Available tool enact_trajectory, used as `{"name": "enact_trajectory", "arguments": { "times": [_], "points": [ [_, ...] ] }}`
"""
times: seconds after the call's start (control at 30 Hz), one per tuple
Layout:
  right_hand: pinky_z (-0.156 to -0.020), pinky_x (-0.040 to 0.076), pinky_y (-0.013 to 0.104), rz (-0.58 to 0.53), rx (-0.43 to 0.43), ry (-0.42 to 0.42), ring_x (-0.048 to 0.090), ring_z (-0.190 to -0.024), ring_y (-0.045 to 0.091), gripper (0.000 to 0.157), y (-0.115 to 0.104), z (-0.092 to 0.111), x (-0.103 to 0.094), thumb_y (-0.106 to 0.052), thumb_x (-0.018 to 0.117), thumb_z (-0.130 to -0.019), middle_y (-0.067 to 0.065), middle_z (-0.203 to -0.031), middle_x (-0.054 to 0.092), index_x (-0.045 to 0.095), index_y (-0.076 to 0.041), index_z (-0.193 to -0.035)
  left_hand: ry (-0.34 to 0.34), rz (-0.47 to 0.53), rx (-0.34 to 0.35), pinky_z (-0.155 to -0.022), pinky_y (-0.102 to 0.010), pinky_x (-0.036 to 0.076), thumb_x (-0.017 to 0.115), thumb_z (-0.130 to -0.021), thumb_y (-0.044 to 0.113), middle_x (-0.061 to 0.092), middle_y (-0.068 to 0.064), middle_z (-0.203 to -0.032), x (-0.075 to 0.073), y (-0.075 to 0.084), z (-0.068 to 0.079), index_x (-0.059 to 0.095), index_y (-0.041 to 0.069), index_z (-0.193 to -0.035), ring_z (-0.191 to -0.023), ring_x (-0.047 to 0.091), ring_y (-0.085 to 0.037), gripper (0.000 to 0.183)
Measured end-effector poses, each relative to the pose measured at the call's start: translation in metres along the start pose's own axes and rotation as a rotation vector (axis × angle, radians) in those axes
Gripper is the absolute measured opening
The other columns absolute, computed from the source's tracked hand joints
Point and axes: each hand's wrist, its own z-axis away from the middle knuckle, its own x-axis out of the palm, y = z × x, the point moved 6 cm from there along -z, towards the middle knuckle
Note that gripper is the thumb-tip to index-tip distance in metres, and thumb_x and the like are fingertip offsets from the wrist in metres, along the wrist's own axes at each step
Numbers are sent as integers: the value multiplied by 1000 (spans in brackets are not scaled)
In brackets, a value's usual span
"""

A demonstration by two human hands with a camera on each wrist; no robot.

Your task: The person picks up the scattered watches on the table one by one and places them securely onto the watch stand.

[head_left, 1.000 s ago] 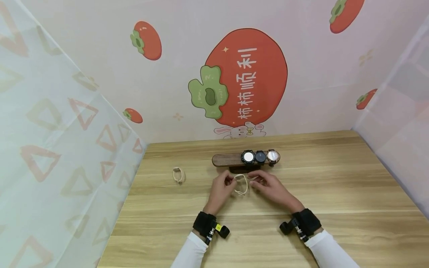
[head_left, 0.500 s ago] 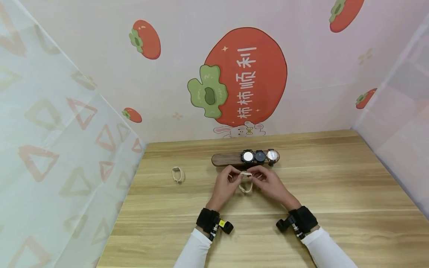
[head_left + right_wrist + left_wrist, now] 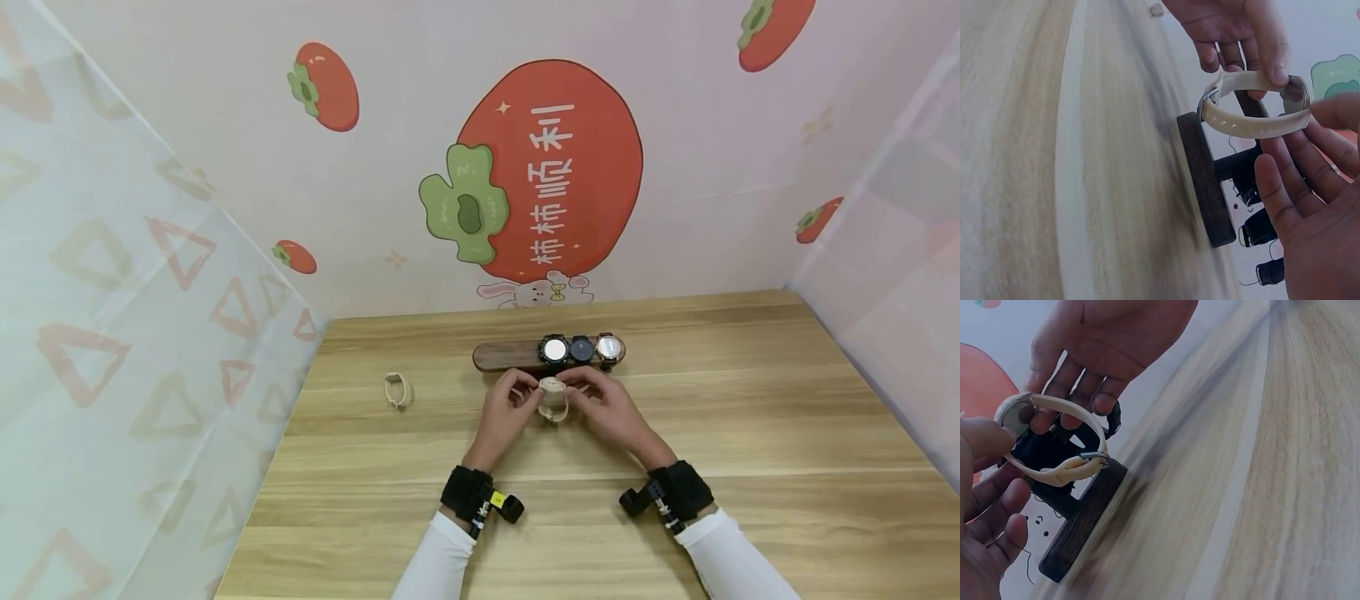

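Note:
A watch with a cream strap (image 3: 553,410) is pinched by both hands at its round case, in front of the stand. My left hand (image 3: 504,421) holds one side of the case, and my right hand (image 3: 611,418) grips the other. In the left wrist view the strap (image 3: 1088,419) is buckled into a loop, hanging off the table. The right wrist view shows holes along the strap (image 3: 1254,127) and a metal buckle. Just beyond the hands stands a dark wooden watch stand (image 3: 502,357), its base hidden by them in the head view.
Three watches sit on the right part of the stand: one white-faced (image 3: 555,350), one dark-faced (image 3: 582,350) and one pale-faced (image 3: 609,348). Another looped cream strap watch (image 3: 396,390) rests on the wooden table (image 3: 360,467) at the left. A printed backdrop wall (image 3: 675,267) rises behind.
Both hands have drawn together around the watch case and shifted slightly up toward the stand. The case has turned so its face shows, with the strap hanging below.

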Motion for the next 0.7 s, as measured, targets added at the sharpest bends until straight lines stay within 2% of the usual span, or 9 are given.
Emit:
{"name": "enact_trajectory", "arguments": {
  "times": [0.23,0.43,0.7],
  "points": [
    [-85,58,22,-4,-12,25,67,-102,14,22,0,0,-1,-13,70,-104,10,-114,75,73,-11,-126,2,-4,-2,-78,-23,59,73,-103,14,72,-7,-112,-1,-1,0,71,11,-113,-96,69,-16,11],
    [-85,58,22,-20,-5,43,67,-101,16,23,1,0,-2,-13,75,-101,9,-112,75,73,-11,-124,-11,3,0,-83,-26,60,72,-104,15,72,-6,-119,-1,0,-1,73,13,-118,-105,70,-21,15],
    [-83,58,22,-39,-11,48,68,-99,12,28,3,-2,-2,-9,77,-98,11,-111,75,71,-8,-126,-53,-12,29,-88,-29,63,80,-98,18,71,-6,-126,3,0,-2,71,13,-130,-112,70,-21,33]
  ]
}}
